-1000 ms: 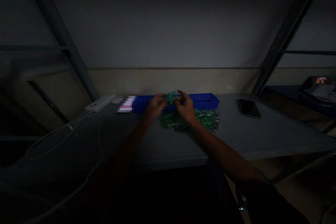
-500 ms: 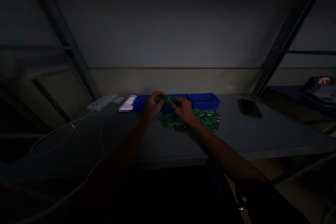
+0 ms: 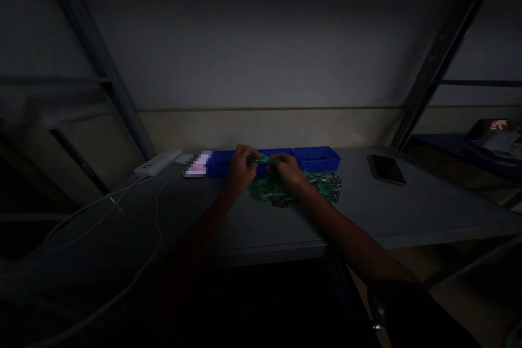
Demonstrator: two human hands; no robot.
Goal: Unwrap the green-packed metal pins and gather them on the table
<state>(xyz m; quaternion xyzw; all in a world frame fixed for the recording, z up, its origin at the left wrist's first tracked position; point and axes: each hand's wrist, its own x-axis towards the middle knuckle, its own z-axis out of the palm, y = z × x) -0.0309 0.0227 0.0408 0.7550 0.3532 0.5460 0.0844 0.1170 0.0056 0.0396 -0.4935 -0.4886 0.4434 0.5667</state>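
Observation:
Between my two hands a small green plastic piece point(image 3: 265, 159) is stretched level, above the near edge of the blue bins. My left hand point(image 3: 243, 166) pinches its left end, and my right hand point(image 3: 289, 169) pinches its right end. The picture is too dark to tell its exact kind. Right below lies a loose pile of green plastic pieces with shiny metal parts point(image 3: 322, 185), partly hidden by my right hand and forearm. Behind my hands stand blue bins point(image 3: 277, 152); what they hold is hidden or too dark.
Another blue bin point(image 3: 317, 159) stands at the right of the row. A dark phone point(image 3: 386, 169) lies on the grey table point(image 3: 367, 212). On the left are a white power bank point(image 3: 158, 163), its cable point(image 3: 158, 217) and a blurred pink-and-white item point(image 3: 198, 165). Metal posts point(image 3: 436, 60) flank the table.
My hands have turned slightly, and the green piece now lies more level between them. The whole view has shifted a little.

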